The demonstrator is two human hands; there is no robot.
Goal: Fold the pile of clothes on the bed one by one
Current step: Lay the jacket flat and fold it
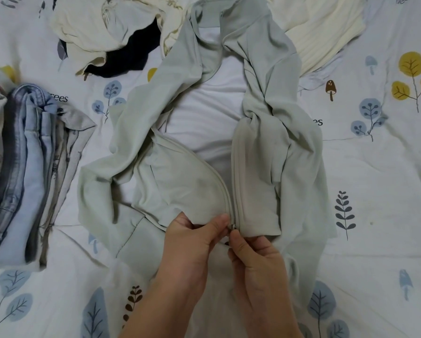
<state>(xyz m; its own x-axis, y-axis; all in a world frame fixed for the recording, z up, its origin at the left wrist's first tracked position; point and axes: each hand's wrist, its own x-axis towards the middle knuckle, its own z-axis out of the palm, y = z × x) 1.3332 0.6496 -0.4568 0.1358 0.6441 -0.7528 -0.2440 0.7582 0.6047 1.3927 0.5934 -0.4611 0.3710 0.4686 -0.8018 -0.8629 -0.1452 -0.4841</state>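
A pale green zip-up jacket [180, 181] lies front-up in the middle of the bed, its two front panels spread apart over a white lining. My left hand [192, 242] pinches the left zipper edge at the hem. My right hand [255, 254] pinches the small metal zipper slider [231, 227] at the bottom of the right panel. The two hands meet at the zipper's lower end. The jacket's sleeves lie crumpled along both sides.
A folded stack with denim on top [29, 167] sits at the left edge. Unfolded cream and dark navy clothes [111, 37] are heaped at the top left, and a cream ribbed garment [324, 37] lies top right. The leaf-printed bedsheet [380, 181] surrounds everything.
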